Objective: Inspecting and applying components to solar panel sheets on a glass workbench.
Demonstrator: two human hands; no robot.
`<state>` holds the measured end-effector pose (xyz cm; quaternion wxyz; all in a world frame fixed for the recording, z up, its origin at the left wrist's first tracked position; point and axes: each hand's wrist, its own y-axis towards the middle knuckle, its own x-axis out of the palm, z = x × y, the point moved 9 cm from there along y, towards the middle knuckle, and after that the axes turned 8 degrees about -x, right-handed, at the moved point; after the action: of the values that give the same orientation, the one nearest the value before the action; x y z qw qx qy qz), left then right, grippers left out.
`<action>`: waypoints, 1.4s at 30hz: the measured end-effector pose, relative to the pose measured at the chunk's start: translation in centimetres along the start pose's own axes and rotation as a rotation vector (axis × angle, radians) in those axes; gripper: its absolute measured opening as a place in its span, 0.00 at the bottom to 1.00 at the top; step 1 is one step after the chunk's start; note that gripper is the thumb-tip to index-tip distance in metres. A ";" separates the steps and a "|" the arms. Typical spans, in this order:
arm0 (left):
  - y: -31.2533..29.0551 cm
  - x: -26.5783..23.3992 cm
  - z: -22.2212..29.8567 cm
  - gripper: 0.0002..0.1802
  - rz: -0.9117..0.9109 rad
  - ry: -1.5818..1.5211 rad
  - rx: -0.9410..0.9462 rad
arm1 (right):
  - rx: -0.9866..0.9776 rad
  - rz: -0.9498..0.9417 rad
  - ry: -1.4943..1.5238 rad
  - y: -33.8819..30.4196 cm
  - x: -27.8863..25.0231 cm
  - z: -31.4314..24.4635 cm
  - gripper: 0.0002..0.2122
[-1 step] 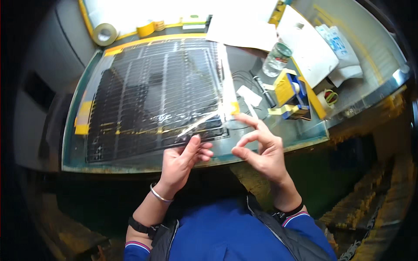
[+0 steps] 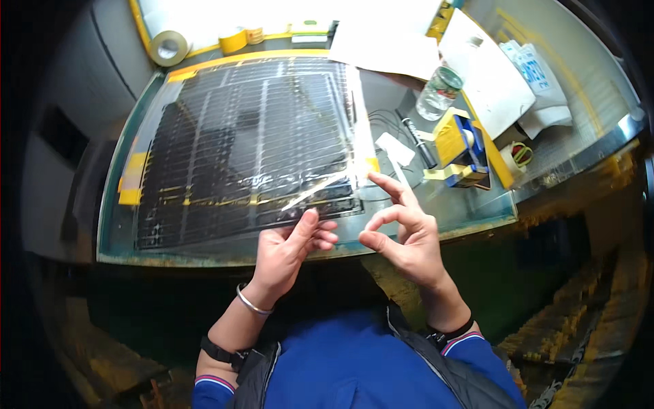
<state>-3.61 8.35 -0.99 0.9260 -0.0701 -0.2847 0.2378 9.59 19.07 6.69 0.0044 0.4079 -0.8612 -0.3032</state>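
Note:
A dark sheet with a grid of fine lines (image 2: 225,150) lies on the glass-topped table, under a glossy surface. My left hand (image 2: 289,245) is at its near edge, thumb laid along the curled fingers. Anything between them is hidden. To its right, my right hand (image 2: 405,238) hovers above the table's front edge. Its index finger stretches toward the sheet's near right corner, while the thumb and middle finger curve toward each other with a small gap. Nothing shows in it. A bright thin streak (image 2: 317,191) runs between the hands; whether it is tape or glare, I cannot tell.
Yellow tape (image 2: 136,178) lines the sheet's left side. On the right are a tape dispenser (image 2: 466,153), a black pen-like tool (image 2: 417,142), a white tag (image 2: 395,150) and a glass jar (image 2: 439,95). Tape rolls (image 2: 169,48) stand at the back left.
The view has shifted slightly, so the table's things sit a little farther right in it. Both hands keep nearly the same pose.

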 end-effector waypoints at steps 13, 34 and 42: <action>-0.6 0.3 0.2 0.17 -0.066 -0.032 0.010 | 0.138 0.062 -0.074 -0.1 1.9 2.1 0.05; -0.6 0.5 0.4 0.17 -0.071 -0.016 0.013 | 0.039 0.044 -0.325 0.1 2.1 1.4 0.09; -0.5 -0.1 0.0 0.17 -0.055 -0.048 0.001 | 0.504 0.200 0.648 -1.1 2.5 5.4 0.13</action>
<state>-3.47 7.82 -0.89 0.9252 -0.0561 -0.3084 0.2138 7.32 19.53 1.09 0.2045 0.3847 -0.8979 0.0626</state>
